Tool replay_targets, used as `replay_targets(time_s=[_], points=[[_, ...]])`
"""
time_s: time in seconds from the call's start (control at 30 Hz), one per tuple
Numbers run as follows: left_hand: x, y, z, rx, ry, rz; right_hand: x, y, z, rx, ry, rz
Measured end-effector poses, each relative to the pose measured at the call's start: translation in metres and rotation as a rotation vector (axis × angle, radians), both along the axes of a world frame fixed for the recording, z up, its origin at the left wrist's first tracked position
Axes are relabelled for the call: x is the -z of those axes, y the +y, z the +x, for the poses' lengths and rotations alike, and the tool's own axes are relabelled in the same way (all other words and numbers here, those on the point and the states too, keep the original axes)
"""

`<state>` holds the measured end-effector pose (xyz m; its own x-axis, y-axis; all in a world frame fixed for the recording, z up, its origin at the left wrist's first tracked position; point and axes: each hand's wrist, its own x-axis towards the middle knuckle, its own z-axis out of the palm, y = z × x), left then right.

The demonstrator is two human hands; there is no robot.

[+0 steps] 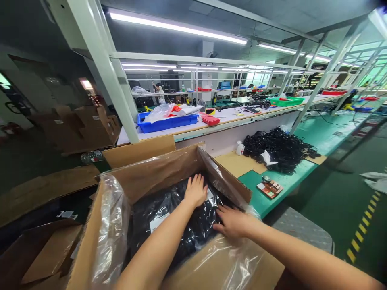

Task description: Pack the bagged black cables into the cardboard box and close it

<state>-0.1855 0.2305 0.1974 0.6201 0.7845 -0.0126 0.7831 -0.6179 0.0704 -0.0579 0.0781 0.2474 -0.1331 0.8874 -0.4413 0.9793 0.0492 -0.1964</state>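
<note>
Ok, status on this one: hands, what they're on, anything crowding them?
Both hands down in the cardboard box: left hand flat on the bagged black parts, right hand at their near edge. Clear plastic liner bunched around the opening.

Brown cardboard box (157, 171), clear plastic liner (110, 225), black bagged items (181, 219), green bench (281, 181), blue tray (166, 123)

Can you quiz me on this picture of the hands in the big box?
1. True or false: both hands are inside the cardboard box.
2. What lines the box? A) newspaper B) clear plastic liner C) cloth
3. Fill in: the left hand and right hand press on bagged ____ items.

Key: 1 true. 2 B. 3 black.
</note>
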Motion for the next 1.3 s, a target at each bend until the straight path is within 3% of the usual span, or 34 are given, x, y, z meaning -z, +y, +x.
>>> replay_targets(time_s=[0.1,0.23,0.37,0.53,0.67,0.8,0.97,1.1,1.2,1.3], points=[[0.016,0.000,0.030,0.036,-0.021,-0.040,-0.010,-0.019,0.000,0.014,-0.113,0.082],[0.034,-0.008,0.030,0.015,-0.011,-0.096,-0.010,-0.028,-0.001,-0.065,-0.158,0.109],[0.027,-0.014,0.027,0.020,0.002,-0.101,-0.004,-0.032,-0.003,-0.041,-0.137,0.142],[0.015,-0.012,0.056,-0.007,0.053,-0.136,-0.001,-0.037,-0.003,0.048,-0.048,0.158],[0.030,-0.018,0.071,0.025,-0.047,-0.116,0.000,-0.038,-0.002,0.097,-0.036,0.073],[0.045,-0.022,0.069,0.031,-0.122,-0.103,-0.002,-0.037,0.000,0.008,-0.051,0.043],[0.042,-0.032,0.067,0.046,-0.197,-0.110,-0.001,-0.036,0.011,-0.102,-0.099,0.058],[0.025,-0.038,0.028,0.008,-0.204,-0.064,-0.014,-0.021,0.015,-0.245,-0.154,0.059],[0.013,-0.035,-0.034,-0.223,-0.143,-0.009,-0.027,0.005,-0.009,-0.345,-0.160,0.155],[0.012,-0.035,-0.093,-0.389,-0.074,-0.006,-0.028,0.033,-0.051,-0.404,-0.047,0.300]])
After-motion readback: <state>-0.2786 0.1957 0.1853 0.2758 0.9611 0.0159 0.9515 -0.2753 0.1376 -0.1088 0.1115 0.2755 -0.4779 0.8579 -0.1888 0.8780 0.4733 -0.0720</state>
